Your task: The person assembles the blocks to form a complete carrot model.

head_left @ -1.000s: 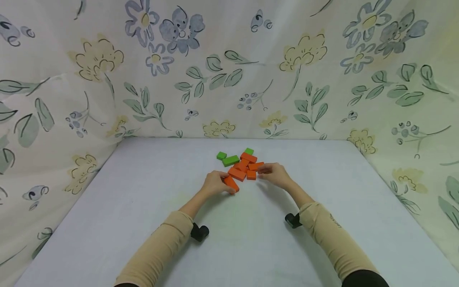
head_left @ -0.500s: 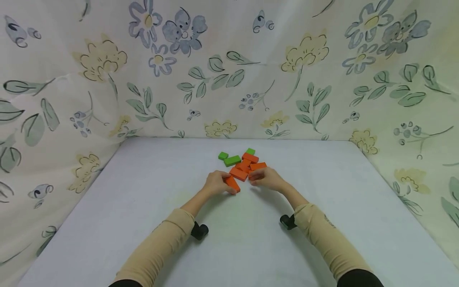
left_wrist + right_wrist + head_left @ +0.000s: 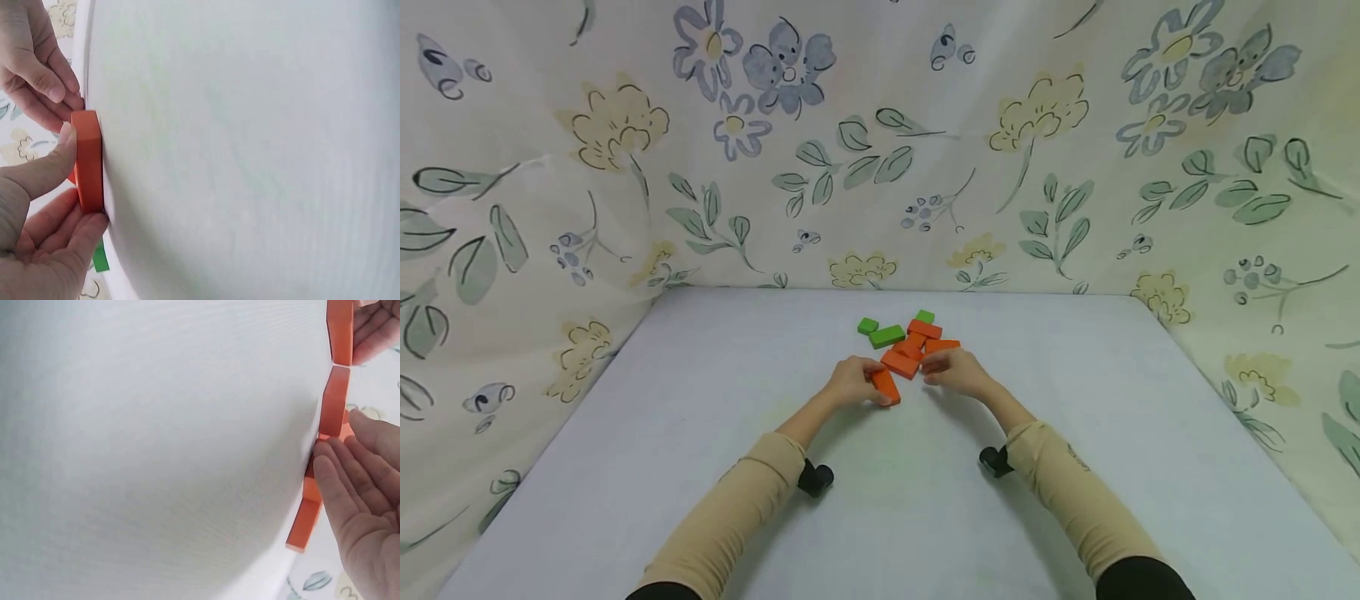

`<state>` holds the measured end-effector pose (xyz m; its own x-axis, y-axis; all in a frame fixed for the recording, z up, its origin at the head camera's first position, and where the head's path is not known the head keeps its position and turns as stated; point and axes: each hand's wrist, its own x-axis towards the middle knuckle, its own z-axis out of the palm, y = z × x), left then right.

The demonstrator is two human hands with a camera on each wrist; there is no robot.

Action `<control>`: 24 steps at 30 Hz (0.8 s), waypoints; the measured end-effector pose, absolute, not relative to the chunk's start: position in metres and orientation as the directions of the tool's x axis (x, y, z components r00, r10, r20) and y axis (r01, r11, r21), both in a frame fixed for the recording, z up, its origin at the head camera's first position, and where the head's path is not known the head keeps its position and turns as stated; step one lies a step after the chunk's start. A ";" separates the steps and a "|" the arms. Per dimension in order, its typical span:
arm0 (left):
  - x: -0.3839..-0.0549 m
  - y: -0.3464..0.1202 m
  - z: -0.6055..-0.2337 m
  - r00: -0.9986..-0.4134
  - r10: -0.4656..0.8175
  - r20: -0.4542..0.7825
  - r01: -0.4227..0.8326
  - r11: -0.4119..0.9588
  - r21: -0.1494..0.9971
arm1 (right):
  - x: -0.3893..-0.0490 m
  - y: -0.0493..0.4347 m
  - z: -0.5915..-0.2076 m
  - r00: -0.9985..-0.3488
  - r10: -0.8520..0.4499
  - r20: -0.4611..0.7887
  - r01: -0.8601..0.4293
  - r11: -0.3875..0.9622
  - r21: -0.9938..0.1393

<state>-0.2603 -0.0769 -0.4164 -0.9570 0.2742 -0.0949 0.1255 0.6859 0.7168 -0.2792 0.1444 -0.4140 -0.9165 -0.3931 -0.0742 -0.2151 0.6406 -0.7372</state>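
Head view: partly covered by the pinching left hand, a slanting, oblong orange block is being held on the white tabletop. Beyond, orange blocks are being partly hidden by the right hand, its straightened fingers touching them.

A white table carries the blocks. One orange block is pinched by the left hand; other orange blocks lie between it and the right hand and just past them; three green blocks lie farther out.
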 end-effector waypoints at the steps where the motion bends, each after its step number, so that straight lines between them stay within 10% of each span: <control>1: -0.261 -0.078 -0.417 -0.955 0.281 -0.099 0.129 0.689 0.713 | -0.280 0.144 -0.415 -0.918 -0.391 -0.066 -0.222 0.645 -0.731; 24: -0.261 -0.081 -0.417 -0.950 0.299 -0.090 0.140 0.665 0.733 | -0.286 0.113 -0.406 -0.829 -0.558 -0.014 -0.485 0.733 -0.478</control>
